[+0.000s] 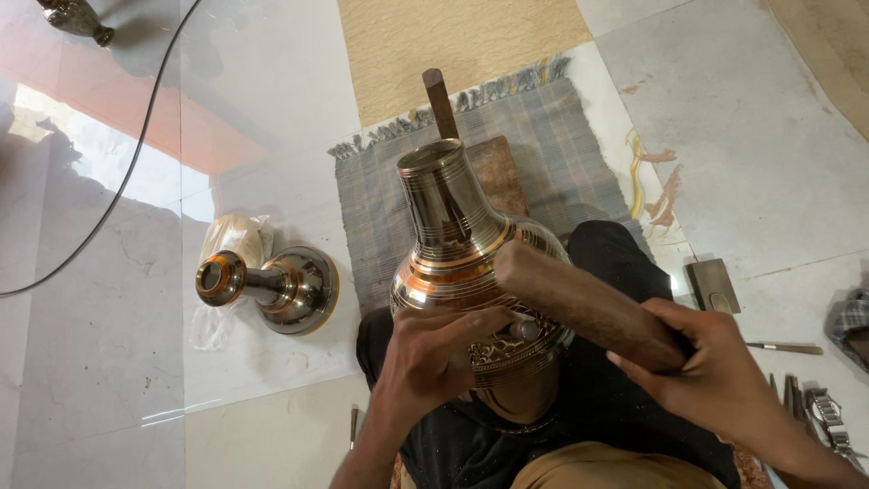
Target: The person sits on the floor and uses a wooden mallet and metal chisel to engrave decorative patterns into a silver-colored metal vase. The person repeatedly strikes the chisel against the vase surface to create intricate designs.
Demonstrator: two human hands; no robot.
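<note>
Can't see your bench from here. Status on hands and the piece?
Left hand holds a chisel on the vase. Right hand grips the wooden mallet, head at the chisel. Second vase lying left, clear.

A polished brass vase [457, 263] with copper bands and an engraved belly lies tilted, neck pointing away, over a grey fringed mat [552, 145]; a wooden mallet [584, 303] rests against its belly.

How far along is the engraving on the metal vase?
Done: a floral band is cut into part of the vase belly. In hand: the left hand sets a chisel there, the right hand holds a wooden mallet. Left: the rest of the belly looks plain.
</note>
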